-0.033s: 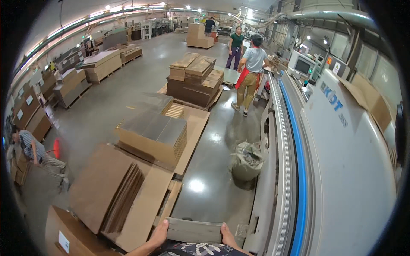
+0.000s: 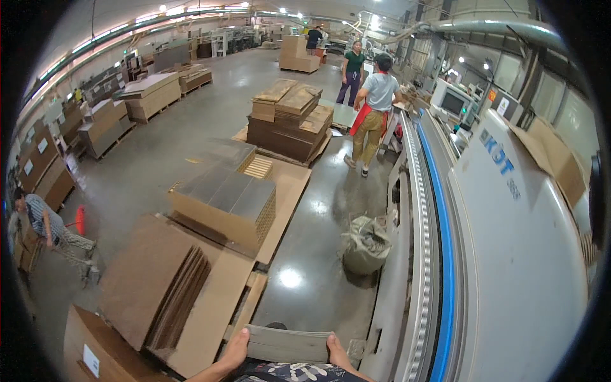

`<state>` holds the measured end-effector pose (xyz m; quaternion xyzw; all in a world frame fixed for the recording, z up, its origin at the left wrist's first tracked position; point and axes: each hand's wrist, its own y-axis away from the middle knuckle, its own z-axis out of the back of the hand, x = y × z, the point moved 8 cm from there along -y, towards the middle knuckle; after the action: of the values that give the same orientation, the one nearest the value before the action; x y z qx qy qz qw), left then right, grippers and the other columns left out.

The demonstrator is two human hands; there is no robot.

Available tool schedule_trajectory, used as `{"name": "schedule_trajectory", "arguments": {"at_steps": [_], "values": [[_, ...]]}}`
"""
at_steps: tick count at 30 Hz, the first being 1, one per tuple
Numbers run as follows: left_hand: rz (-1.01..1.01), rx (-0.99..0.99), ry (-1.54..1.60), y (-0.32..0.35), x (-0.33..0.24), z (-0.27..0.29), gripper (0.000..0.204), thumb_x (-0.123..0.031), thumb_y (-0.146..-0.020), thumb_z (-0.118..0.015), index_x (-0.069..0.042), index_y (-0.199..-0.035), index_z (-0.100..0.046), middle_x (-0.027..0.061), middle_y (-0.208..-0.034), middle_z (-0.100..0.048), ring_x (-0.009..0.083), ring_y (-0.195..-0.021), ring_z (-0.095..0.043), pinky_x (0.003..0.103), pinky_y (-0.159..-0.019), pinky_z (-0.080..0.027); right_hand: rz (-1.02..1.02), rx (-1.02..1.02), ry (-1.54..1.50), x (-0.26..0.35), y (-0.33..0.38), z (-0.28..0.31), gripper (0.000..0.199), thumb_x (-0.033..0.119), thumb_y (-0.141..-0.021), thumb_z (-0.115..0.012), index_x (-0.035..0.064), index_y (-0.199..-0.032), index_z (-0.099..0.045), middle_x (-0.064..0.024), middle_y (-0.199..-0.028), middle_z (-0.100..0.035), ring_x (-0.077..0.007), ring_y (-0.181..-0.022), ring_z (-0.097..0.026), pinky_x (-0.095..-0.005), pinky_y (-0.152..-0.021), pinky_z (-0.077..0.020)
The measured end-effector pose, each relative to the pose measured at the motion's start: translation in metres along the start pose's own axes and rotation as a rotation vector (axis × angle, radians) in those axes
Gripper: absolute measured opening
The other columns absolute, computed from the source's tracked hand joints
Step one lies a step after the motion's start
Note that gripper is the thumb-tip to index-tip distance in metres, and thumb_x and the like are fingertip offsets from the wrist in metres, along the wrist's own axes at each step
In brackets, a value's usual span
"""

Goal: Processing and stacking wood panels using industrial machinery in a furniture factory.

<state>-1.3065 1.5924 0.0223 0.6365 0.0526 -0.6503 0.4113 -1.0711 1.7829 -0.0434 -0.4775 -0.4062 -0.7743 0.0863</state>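
Note:
Close to my body at the lower middle, I carry a stack of narrow grey boards point(image 2: 289, 345), held level across its two ends. My left hand point(image 2: 234, 351) is closed on the left end, with the thumb on top. My right hand point(image 2: 338, 353) grips the right end the same way. Both hands' lower fingers are hidden under the stack. To the left of my hands, a pallet base covered with a flat board point(image 2: 224, 280) bears leaning brown sheets point(image 2: 143, 280) and a block of stacked grey-topped panels point(image 2: 219, 197).
A long machine with a blue-edged conveyor point(image 2: 439, 223) runs along my right. Beside it stands a stuffed sack point(image 2: 367, 245). Ahead, a person in a grey shirt point(image 2: 380, 92) stands near another in green point(image 2: 353, 67). A brown panel stack point(image 2: 286, 121) sits left of them; someone bends at far left point(image 2: 48, 223).
The floor things have shifted slightly down and left in view. A dark shoe tip now shows beyond the boards. My grip on the boards is the same.

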Motion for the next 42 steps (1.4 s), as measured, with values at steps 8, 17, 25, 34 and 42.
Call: {"name": "schedule_trajectory", "arguments": {"at_steps": [8,17,25,34,42], "values": [[-0.027,0.074,0.124,-0.258,-0.101,-0.056,0.059,-0.041,-0.103,-0.027,0.007,-0.132,-0.045,0.0199,-0.132,-0.051,0.0271,-0.123,-0.046,0.034,-0.107,-0.03,-0.024,-0.071,-0.125,0.094,-0.241,0.09,0.071,0.051,-0.1,-0.029,-0.006,-0.143,-0.029,-0.0165,-0.149,-0.032,-0.0244,-0.139,-0.026,-0.0306,-0.113,-0.0178],[-0.156,0.24,-0.125,-0.552,-0.261,-0.105,0.064,-0.044,-0.101,-0.027,0.009,-0.136,-0.039,0.0258,-0.142,-0.039,0.0351,-0.136,-0.032,0.036,-0.113,-0.022,-0.204,-0.187,-0.282,0.221,-0.458,0.188,0.072,0.053,-0.1,-0.03,-0.0039,-0.143,-0.03,-0.0168,-0.148,-0.033,-0.0244,-0.135,-0.033,-0.03,-0.11,-0.0219],[-0.074,0.221,-0.084,-0.775,-0.385,-0.139,0.063,-0.044,-0.102,-0.024,0.007,-0.127,-0.049,0.0214,-0.128,-0.054,0.0288,-0.123,-0.047,0.036,-0.105,-0.032,-0.09,-0.194,-0.202,0.353,-0.677,0.248,0.073,0.056,-0.098,-0.028,-0.0042,-0.14,-0.035,-0.0213,-0.142,-0.04,-0.0296,-0.133,-0.036,-0.0326,-0.11,-0.0242],[-0.005,0.086,0.166,-0.984,-0.547,-0.181,0.056,-0.038,-0.103,-0.027,0.008,-0.127,-0.049,0.0186,-0.128,-0.053,0.0241,-0.119,-0.048,0.034,-0.104,-0.033,0.008,-0.091,0.012,0.547,-0.91,0.36,0.069,0.05,-0.101,-0.028,-0.0071,-0.14,-0.033,-0.0213,-0.144,-0.038,-0.0288,-0.137,-0.031,-0.0317,-0.112,-0.021],[0.124,0.141,0.244,-1.22,-0.633,-0.24,0.055,-0.036,-0.103,-0.029,0.008,-0.132,-0.045,0.0187,-0.133,-0.05,0.0251,-0.124,-0.044,0.034,-0.106,-0.031,-0.082,-0.147,-0.05,0.657,-1.117,0.444,0.071,0.051,-0.1,-0.028,-0.0069,-0.141,-0.032,-0.0211,-0.148,-0.032,-0.026,-0.141,-0.025,-0.0303,-0.114,-0.0174]]}}
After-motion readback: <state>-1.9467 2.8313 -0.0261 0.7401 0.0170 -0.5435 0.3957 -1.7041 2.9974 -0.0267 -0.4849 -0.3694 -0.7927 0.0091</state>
